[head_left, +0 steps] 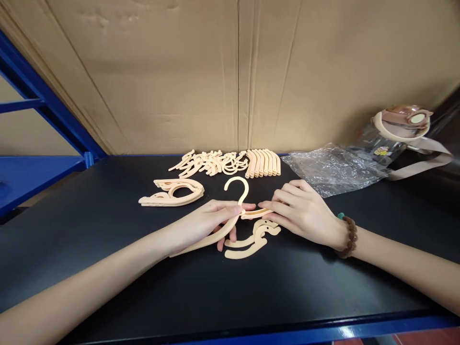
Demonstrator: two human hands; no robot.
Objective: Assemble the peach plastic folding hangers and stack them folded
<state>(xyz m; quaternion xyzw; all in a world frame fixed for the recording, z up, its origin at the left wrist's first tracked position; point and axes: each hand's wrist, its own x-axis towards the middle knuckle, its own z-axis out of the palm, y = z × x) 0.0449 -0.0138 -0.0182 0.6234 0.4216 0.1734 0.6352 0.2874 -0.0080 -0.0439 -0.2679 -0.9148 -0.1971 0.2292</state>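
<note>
A cream plastic folding hanger [241, 194] is held between my two hands, its hook pointing up and away from me. My left hand [212, 218] pinches it at the joint below the hook, with one long arm running down under the palm. Fingers of my right hand [300, 211] are closed on the shorter arm at the right. Just below lie two loose curved hanger arms [251, 247], partly overlapping on the black table. Beyond my left wrist rests a stack of folded hangers [176, 192].
Along the back lie a pile of loose hanger pieces [204, 163] and a row of curved arms [264, 163]. A clear plastic bag [334, 167] and a strapped bottle [395, 129] stand at the right. Cardboard [161, 72] walls the back; a blue frame [68, 124] borders the left.
</note>
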